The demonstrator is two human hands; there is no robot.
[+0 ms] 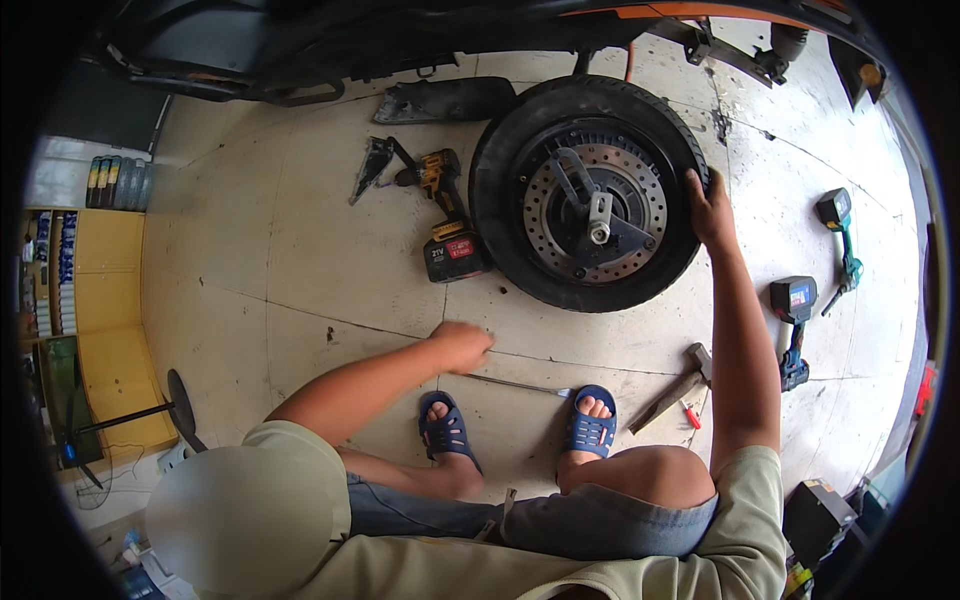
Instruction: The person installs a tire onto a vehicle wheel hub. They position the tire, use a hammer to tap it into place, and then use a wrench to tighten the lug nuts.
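Note:
A black-tyred wheel (pixel 490 235) with a drilled brake disc (pixel 537 207) and a metal hub bracket is in front of me. My right hand (pixel 712 212) grips the tyre's right side, thumb on the near face and fingers out of sight behind. My left hand (pixel 462 347) is low over the floor, left of and nearer than the wheel, its fingers curled in. What it holds, if anything, is hidden. Just below this hand a thin metal bar (pixel 515 383) stretches toward my right sandal (pixel 591 425); whether they touch is unclear.
A yellow-and-black cordless power tool (pixel 445 205) lies left of the wheel. On the right are a hammer (pixel 668 400), a red-handled tool (pixel 691 415) and two teal cordless tools (pixel 793 345) (pixel 848 255). A dark vehicle body (pixel 420 35) overhangs the far side.

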